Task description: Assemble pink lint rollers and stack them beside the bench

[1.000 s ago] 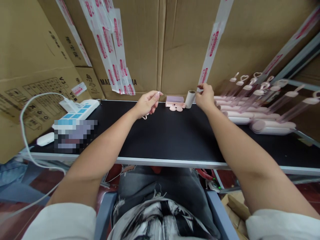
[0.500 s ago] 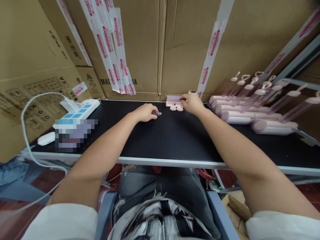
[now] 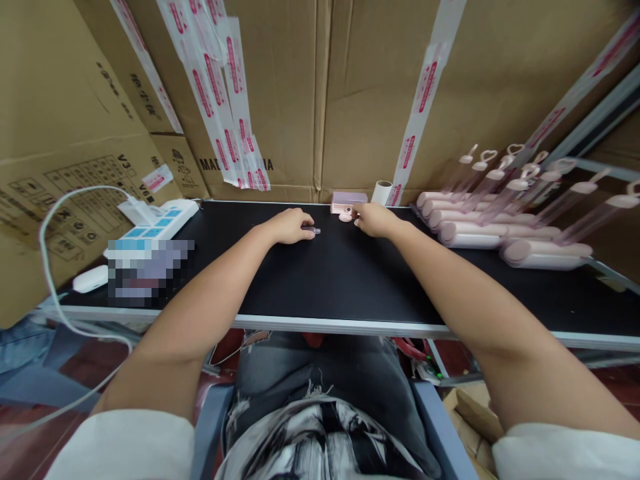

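My left hand [image 3: 290, 225] rests low over the black table, its fingers closed on a small translucent greyish piece [image 3: 315, 231] whose tip sticks out to the right. At the back of the table my right hand [image 3: 376, 219] has its thumb and forefinger curled in at a pale pink box [image 3: 349, 202] with a lilac upper part. One round pink piece [image 3: 345, 217] shows in front of the box, left of the fingertips. What lies between those fingers is hidden. Behind the right hand stands a white tube [image 3: 383, 193].
Several pink cylindrical items [image 3: 545, 255] with clear stems and loop tops stand at the right. A white power strip [image 3: 173, 223] with a plugged-in cable and a blurred object [image 3: 150, 272] lie at the left. A cardboard wall [image 3: 290, 100] closes off the back.
My right hand has come down and slightly left from the box's top to its front, covering the right one of two round pink pieces. The left hand has barely moved.
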Motion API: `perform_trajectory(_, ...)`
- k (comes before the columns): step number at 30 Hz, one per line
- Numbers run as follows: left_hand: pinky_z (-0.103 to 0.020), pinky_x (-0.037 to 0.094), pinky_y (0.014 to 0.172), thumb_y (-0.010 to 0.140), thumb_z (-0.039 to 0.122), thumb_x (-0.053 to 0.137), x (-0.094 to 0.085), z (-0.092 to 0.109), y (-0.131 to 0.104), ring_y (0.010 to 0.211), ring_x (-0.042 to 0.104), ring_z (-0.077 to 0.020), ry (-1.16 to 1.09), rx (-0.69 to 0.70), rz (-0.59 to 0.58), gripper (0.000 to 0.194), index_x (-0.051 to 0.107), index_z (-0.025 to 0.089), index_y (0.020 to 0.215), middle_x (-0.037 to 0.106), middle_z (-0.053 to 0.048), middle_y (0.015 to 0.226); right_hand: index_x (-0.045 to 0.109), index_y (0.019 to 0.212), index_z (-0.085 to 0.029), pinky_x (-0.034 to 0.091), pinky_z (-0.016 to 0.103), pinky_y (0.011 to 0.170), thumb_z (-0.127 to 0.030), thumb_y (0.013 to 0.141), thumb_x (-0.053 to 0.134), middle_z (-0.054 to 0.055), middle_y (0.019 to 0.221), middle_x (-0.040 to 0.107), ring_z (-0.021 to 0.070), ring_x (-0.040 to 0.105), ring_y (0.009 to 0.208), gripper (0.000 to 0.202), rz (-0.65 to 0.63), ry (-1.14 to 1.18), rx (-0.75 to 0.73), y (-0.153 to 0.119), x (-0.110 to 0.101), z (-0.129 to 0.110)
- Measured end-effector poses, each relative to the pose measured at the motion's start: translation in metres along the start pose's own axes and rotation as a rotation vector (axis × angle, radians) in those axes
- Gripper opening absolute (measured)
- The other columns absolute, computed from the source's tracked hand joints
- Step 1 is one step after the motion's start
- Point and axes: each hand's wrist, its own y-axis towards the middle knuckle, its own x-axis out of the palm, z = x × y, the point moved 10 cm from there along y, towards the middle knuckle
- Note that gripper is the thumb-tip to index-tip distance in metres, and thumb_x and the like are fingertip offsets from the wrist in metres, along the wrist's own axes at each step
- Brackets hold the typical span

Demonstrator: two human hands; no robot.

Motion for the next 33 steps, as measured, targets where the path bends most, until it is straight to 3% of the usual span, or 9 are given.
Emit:
perform_trajectory(3,-0.041,0.056,0.105,0.095,0.045,0.072,-0.014,0.007,-0.001,0.12,0.075,-0.0302,-0.083,0.006,0.136,0.051,0.078,0.016,0.136,0.079,-0.017,0.134,0.067,0.094,-0.02,0.05,0.032,0.077,-0.009,0.087,0.072,0.01,0.091,0.075,0.0225,0.068,0.085,0.014,0.074,0.184,0.0,-0.001,-0.019,-0.001)
perform_trajectory(8,-0.043,0.058,0.11,0.09,0.04,0.083,-0.039,0.032,-0.01,0.124,0.076,-0.0277,-0.418,0.072,0.441,0.078,0.056,0.016,0.16,0.073,-0.019,0.148,0.045,0.086,-0.027,0.032,0.023,0.048,-0.032,0.078,0.091,-0.009,0.063,0.048,0.0094,0.041,0.052,0.047,0.072,1.214,-0.018,-0.009,-0.028,-0.036)
perform_trajectory(11,-0.042,0.058,0.108,0.091,0.033,0.081,-0.046,0.046,-0.015,0.115,0.079,-0.0255,-0.476,0.128,0.528,0.058,0.066,0.016,0.144,0.081,-0.014,0.129,0.04,0.088,-0.028,0.033,0.022,0.048,-0.034,0.08,0.09,-0.01,0.065,0.048,0.0089,0.042,0.052,0.052,-0.003,1.459,-0.04,-0.014,-0.02,-0.07)
perform_trajectory(14,-0.039,0.059,0.098,0.094,0.029,0.074,-0.049,0.045,-0.018,0.095,0.079,-0.0205,-0.498,0.117,0.589,0.046,0.064,0.014,0.137,0.083,-0.009,0.109,0.043,0.091,-0.027,0.047,0.027,0.056,-0.032,0.088,0.078,-0.003,0.078,0.06,0.0131,0.054,0.062,0.036,0.144,1.301,-0.001,-0.012,-0.028,-0.057)
perform_trajectory(19,-0.031,0.055,0.083,0.09,0.027,0.073,-0.048,0.025,-0.015,0.077,0.069,-0.0128,-0.604,0.065,0.609,0.038,0.055,0.018,0.123,0.081,-0.005,0.101,0.059,0.127,-0.02,0.051,0.055,0.114,-0.027,0.087,0.071,0.019,0.139,0.067,0.0339,0.064,0.131,0.042,0.808,0.43,0.215,-0.022,-0.077,0.049)
perform_trajectory(23,-0.031,0.055,0.083,0.09,0.031,0.074,-0.045,0.02,-0.012,0.082,0.071,-0.0133,-0.696,0.1,0.593,0.035,0.061,0.017,0.119,0.081,-0.008,0.105,0.055,0.146,-0.015,0.051,0.054,0.114,-0.037,0.087,0.074,0.024,0.145,0.068,0.0356,0.067,0.131,0.066,0.682,0.458,0.382,-0.007,-0.037,0.113)
perform_trajectory(26,-0.034,0.057,0.091,0.09,0.036,0.076,-0.042,0.019,-0.009,0.094,0.075,-0.0174,-0.715,0.127,0.567,0.04,0.065,0.017,0.123,0.081,-0.011,0.114,0.067,0.128,-0.013,0.056,0.047,0.106,-0.036,0.089,0.072,0.021,0.127,0.076,0.0325,0.073,0.116,0.045,0.502,0.51,0.418,0.001,-0.009,0.122)
perform_trajectory(29,-0.037,0.059,0.095,0.093,0.043,0.074,-0.043,0.019,-0.008,0.099,0.077,-0.0204,-0.656,0.182,0.586,0.045,0.066,0.017,0.129,0.08,-0.011,0.115,0.068,0.124,-0.014,0.055,0.049,0.105,-0.032,0.088,0.07,0.02,0.122,0.076,0.0332,0.072,0.112,0.04,0.603,0.441,0.429,-0.008,-0.026,0.118)
perform_trajectory(33,-0.04,0.059,0.1,0.099,0.054,0.068,-0.049,0.018,-0.01,0.106,0.078,-0.024,-0.607,0.269,0.654,0.054,0.063,0.017,0.138,0.078,-0.014,0.125,0.07,0.129,-0.02,0.055,0.049,0.103,-0.033,0.079,0.079,0.015,0.126,0.074,0.0321,0.069,0.111,0.053,0.651,0.412,-0.011,-0.01,-0.065,0.054)
